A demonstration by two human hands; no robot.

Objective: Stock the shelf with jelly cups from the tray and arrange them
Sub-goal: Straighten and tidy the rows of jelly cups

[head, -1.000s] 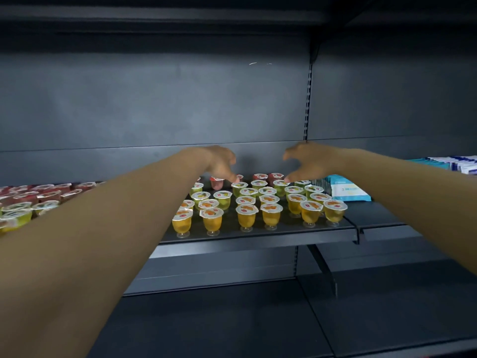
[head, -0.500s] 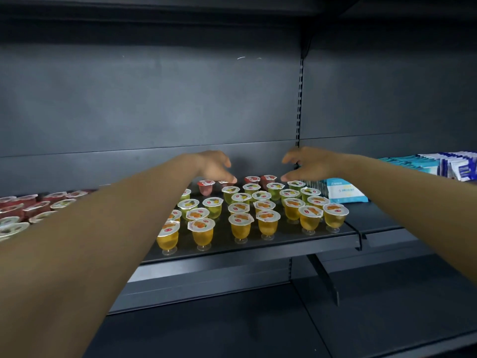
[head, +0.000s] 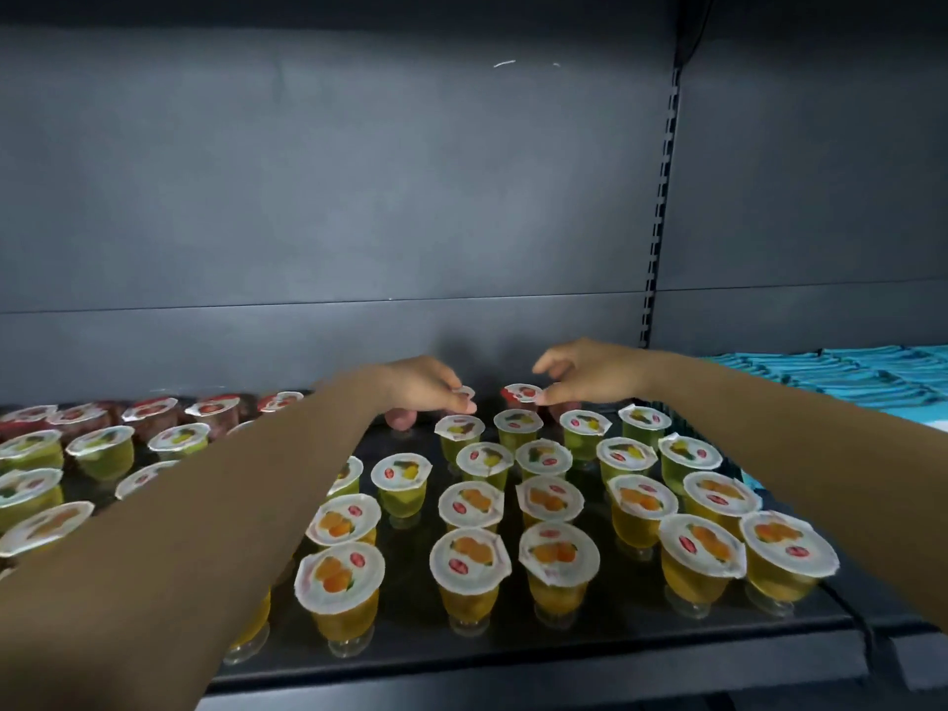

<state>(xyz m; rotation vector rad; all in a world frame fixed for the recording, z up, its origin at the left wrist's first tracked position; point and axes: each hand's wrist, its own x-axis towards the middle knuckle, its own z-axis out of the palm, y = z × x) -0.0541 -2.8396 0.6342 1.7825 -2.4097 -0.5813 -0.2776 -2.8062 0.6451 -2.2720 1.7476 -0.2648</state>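
While two red jelly cups [head: 522,393] are pinched at the shelf's [head: 513,654] back row by the left hand [head: 428,384] and right hand [head: 585,372], nearby green cups [head: 517,428] could be knocked over by the wrists.

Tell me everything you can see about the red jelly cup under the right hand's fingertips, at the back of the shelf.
The red jelly cup is a small clear plastic cup of red jelly, sealed with a white foil-like lid printed with red fruit. It stands upright in the back row, behind the green cups. The right hand reaches over from the right, its fingertips touching the lid's right edge. The body is mostly hidden by the cups in front.
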